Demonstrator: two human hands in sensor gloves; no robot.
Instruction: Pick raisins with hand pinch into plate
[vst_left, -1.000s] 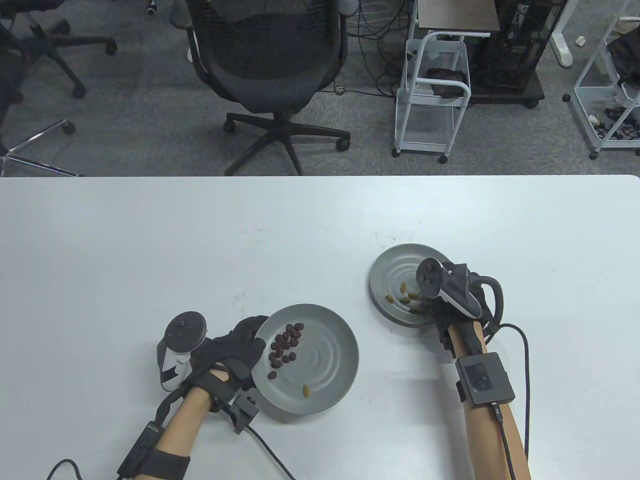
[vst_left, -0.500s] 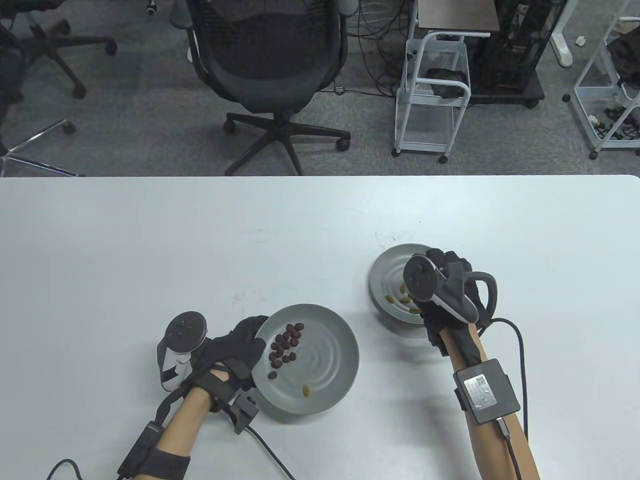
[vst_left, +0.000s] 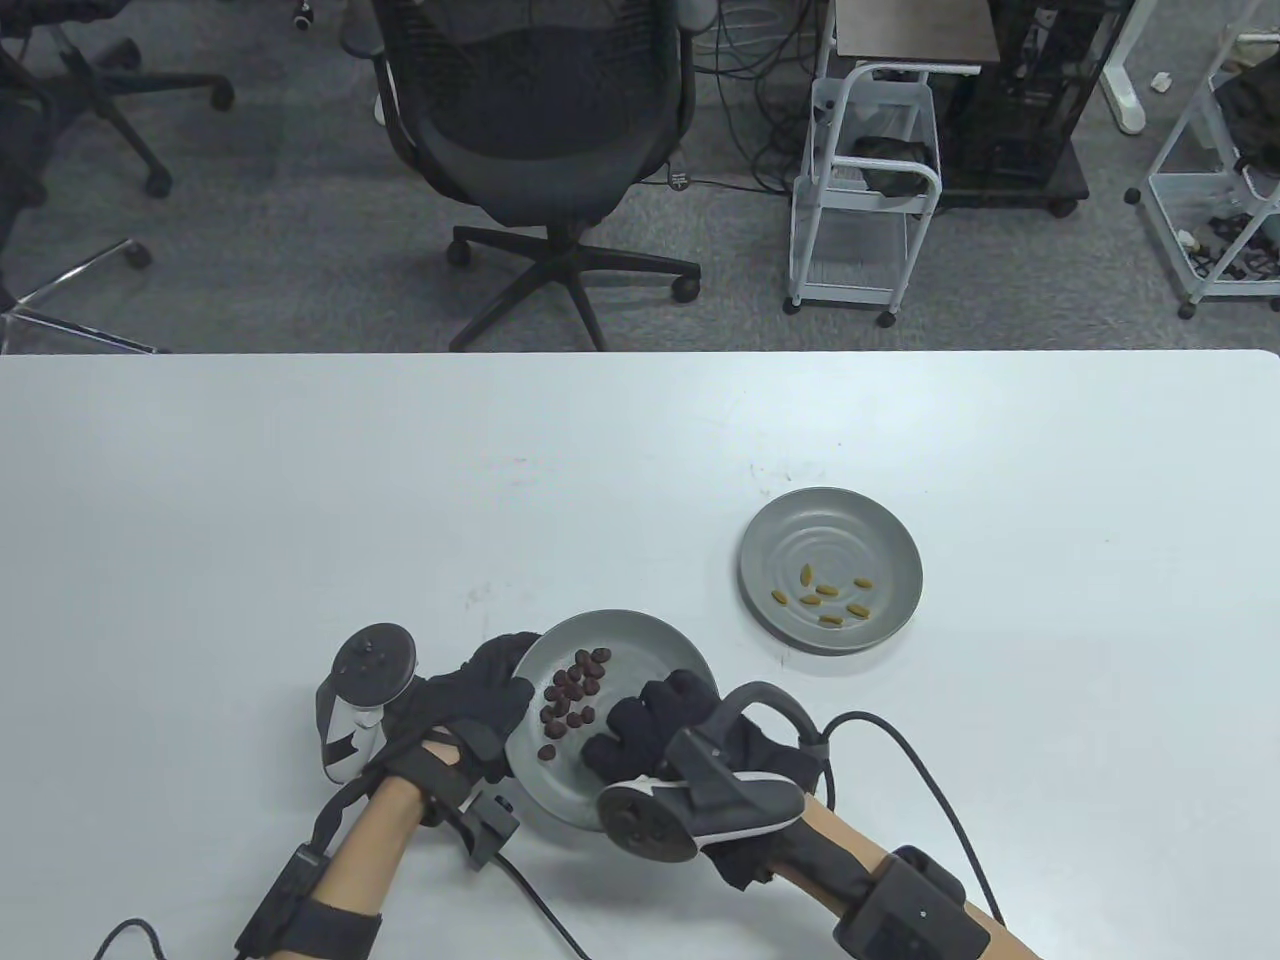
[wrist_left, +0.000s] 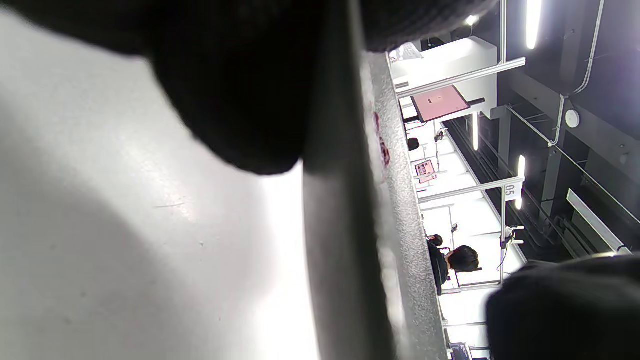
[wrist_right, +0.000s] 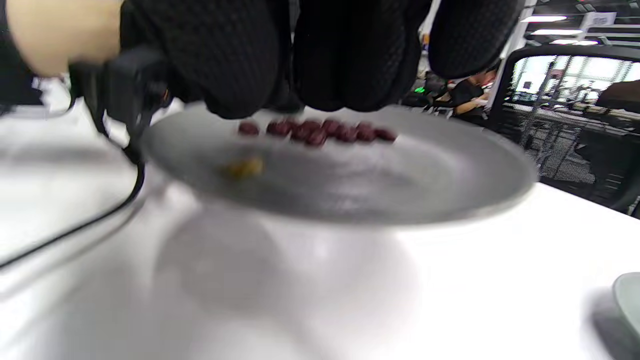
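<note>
A grey near plate (vst_left: 650, 650) holds a cluster of dark red pieces (vst_left: 572, 695). My left hand (vst_left: 505, 675) grips its left rim and holds it tilted off the table. My right hand (vst_left: 625, 735) hovers over the plate's near right part, fingers curled, and hides that part from above. In the right wrist view its fingers (wrist_right: 240, 75) hang just above the plate (wrist_right: 400, 190), over a loose yellow raisin (wrist_right: 243, 168) and near the dark pieces (wrist_right: 320, 132). A second grey plate (vst_left: 895, 545) at the right holds several yellow raisins (vst_left: 825, 598).
The white table (vst_left: 300, 500) spreads wide to the left and the back. Cables (vst_left: 900, 740) trail from both wrists across the near edge. Beyond the table's far edge stand an office chair (vst_left: 540, 130) and a white trolley (vst_left: 865, 190).
My right hand has left the far plate and swung left and toward me to the near plate. The far plate now shows one more yellow raisin. The left hand has kept its grip.
</note>
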